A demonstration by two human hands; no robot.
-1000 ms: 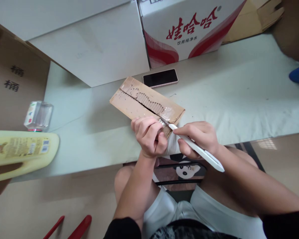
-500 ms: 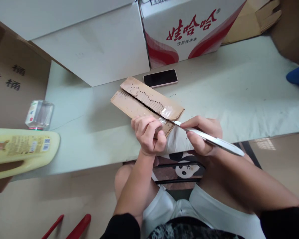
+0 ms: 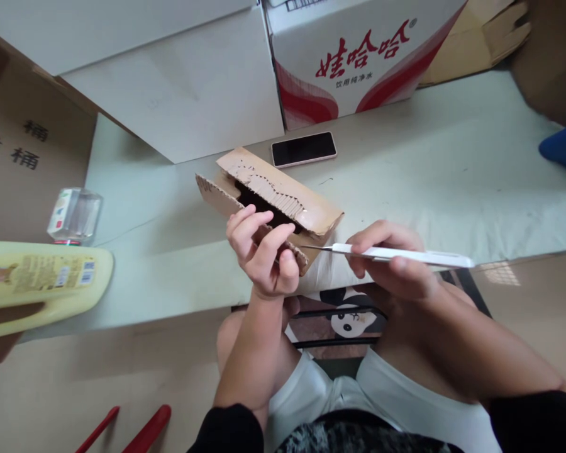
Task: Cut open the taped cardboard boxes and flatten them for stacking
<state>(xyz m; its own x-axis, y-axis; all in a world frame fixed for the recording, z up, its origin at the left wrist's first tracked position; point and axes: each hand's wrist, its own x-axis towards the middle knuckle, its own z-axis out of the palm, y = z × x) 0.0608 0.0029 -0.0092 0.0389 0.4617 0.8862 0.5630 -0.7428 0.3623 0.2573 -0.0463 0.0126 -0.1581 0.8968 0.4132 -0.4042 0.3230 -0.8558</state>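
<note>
A small brown cardboard box (image 3: 283,198) lies on the pale green table (image 3: 443,163) near its front edge. Its top seam is slit and the two flaps stand apart, showing a dark gap inside. My left hand (image 3: 261,255) grips the near flap, thumb and fingers closed on its edge and lifting it. My right hand (image 3: 387,261) is closed around a white utility knife (image 3: 400,255), held level just right of the box with its blade tip pointing at the box's near corner.
A black phone (image 3: 304,148) lies behind the box. A red-and-white printed carton (image 3: 358,56) and a white box (image 3: 179,82) stand at the back. A clear bottle (image 3: 73,217) and a yellow bottle (image 3: 38,280) lie left. A blue object (image 3: 563,148) sits far right.
The knife came out of the seam and swung level to the right. My left hand pulled the near flap up, so the box stands open where it was shut.
</note>
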